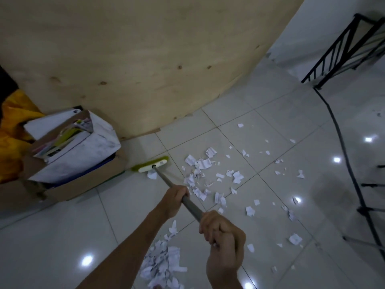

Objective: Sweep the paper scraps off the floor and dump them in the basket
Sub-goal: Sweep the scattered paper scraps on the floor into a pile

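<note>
A broom with a white and green head (153, 164) and a grey handle (164, 178) stands on the tiled floor next to a cardboard box. My left hand (176, 198) grips the handle lower down; my right hand (220, 230) grips its upper end. White paper scraps (203, 163) lie scattered over the tiles to the right of the broom head, and one scrap (152, 175) sits just under it. A denser heap of scraps (164, 265) lies close to me, below my left forearm. No basket is in sight.
An open cardboard box (83, 176) stuffed with papers and folders stands at the left against a plywood wall (145, 59). Yellow cloth (12, 130) lies at the far left. A black cable (341, 142), tripod legs (368, 209) and a black railing (341, 49) are at the right.
</note>
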Available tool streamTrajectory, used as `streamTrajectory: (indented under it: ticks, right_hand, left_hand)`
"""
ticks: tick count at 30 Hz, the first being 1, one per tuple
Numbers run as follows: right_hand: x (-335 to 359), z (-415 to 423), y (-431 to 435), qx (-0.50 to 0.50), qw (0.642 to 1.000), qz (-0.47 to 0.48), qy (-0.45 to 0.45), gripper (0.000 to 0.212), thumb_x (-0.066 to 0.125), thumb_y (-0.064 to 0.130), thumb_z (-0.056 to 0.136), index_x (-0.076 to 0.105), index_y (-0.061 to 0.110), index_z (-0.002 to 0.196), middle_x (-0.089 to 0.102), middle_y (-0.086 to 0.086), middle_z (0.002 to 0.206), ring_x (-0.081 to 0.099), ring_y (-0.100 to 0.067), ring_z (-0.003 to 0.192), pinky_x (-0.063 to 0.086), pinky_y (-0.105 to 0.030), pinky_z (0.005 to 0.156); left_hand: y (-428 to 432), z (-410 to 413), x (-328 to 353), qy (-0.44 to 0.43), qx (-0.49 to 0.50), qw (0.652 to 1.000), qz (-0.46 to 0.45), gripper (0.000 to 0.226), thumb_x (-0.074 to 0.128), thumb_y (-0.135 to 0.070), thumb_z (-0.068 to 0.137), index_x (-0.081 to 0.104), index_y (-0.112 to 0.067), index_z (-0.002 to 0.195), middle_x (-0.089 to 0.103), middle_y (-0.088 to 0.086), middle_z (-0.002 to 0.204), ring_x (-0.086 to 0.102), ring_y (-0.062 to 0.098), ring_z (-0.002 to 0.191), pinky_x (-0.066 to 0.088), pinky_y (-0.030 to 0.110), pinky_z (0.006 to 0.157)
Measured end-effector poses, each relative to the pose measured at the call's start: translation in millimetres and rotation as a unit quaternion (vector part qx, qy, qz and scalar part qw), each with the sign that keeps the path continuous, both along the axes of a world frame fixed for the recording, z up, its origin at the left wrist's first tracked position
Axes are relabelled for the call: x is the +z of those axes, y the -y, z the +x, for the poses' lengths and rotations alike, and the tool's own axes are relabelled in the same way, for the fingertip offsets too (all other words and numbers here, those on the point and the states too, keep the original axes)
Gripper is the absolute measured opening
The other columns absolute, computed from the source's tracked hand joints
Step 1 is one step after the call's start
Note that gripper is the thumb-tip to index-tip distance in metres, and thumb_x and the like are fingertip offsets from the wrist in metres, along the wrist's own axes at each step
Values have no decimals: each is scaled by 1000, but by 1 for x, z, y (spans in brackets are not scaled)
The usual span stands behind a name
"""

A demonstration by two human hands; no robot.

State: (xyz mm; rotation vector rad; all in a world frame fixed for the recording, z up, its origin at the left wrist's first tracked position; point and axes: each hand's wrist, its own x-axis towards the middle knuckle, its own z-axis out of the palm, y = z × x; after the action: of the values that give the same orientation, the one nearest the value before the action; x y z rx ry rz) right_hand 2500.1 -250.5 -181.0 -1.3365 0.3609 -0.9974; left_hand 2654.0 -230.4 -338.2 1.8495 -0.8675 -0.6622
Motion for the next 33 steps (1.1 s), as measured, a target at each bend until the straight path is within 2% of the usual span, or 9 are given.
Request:
streamTrajectory:
  ticks: [3,6,17,19,23,25,27,30,33]
  right_hand:
    - [13,-42,-4,8,1000,14,14,46,26,-19,63,40,22,48,38,0,46,38,-18,45,29,-32,48]
    - [27,-85,-9,4,1000,18,5,43,26,-17,65,42,19,49,39,1,46,38,-20,45,28,-33,47]
    - [75,-244,-21,4,999,32,-37,44,31,-13,69,36,23,45,37,3,46,33,-20,44,25,-35,45]
    - [81,-264,-23,11,999,37,-37,44,32,-12,68,41,25,45,38,4,46,33,-20,44,26,-34,45]
    - [84,-290,-29,27,997,34,-62,46,33,-9,68,43,30,47,40,5,49,35,-18,48,27,-35,49]
    - [85,-294,-29,33,997,38,-63,42,34,-7,69,41,28,47,40,4,50,36,-20,49,29,-33,51]
    - [88,-291,-26,38,996,42,-64,35,40,0,69,43,26,48,42,4,51,38,-19,51,31,-29,53]
    - [94,-283,-23,48,996,42,-59,23,44,9,69,39,18,48,43,2,52,38,-21,53,32,-28,55]
    - [103,-270,-19,50,997,34,-37,28,43,5,69,45,25,50,45,4,52,40,-19,54,32,-30,55]
  left_hand:
    - [-9,-48,10,-21,13,1000,12,43,23,-43,81,52,-15,65,58,18,73,54,31,74,42,44,75]
    - [-17,-94,21,0,8,1000,14,35,22,-40,82,49,-25,65,61,18,75,56,31,75,44,43,75]
    - [-39,-262,41,-56,22,998,-9,37,25,-45,80,51,-24,66,60,23,77,56,34,78,43,38,77]
    - [-40,-283,41,-32,23,999,-13,33,25,-44,78,49,-26,65,57,17,72,54,29,74,43,36,77]
    - [-45,-304,31,48,45,997,-31,27,30,-40,78,45,-23,64,47,-1,65,45,-1,64,37,17,64]
    - [-45,-301,26,84,17,996,-32,18,33,-29,83,46,-27,71,50,0,63,44,2,64,34,13,60]
    - [-43,-292,22,141,-2,989,-39,18,35,-24,89,41,-28,73,54,9,58,43,10,62,33,19,56]
    - [-41,-279,24,215,-11,973,-81,32,24,-40,100,38,-26,74,53,10,56,42,10,59,31,19,53]
    - [-37,-266,33,269,-21,954,-126,33,23,-39,101,38,-23,76,54,9,55,40,10,60,32,21,52]
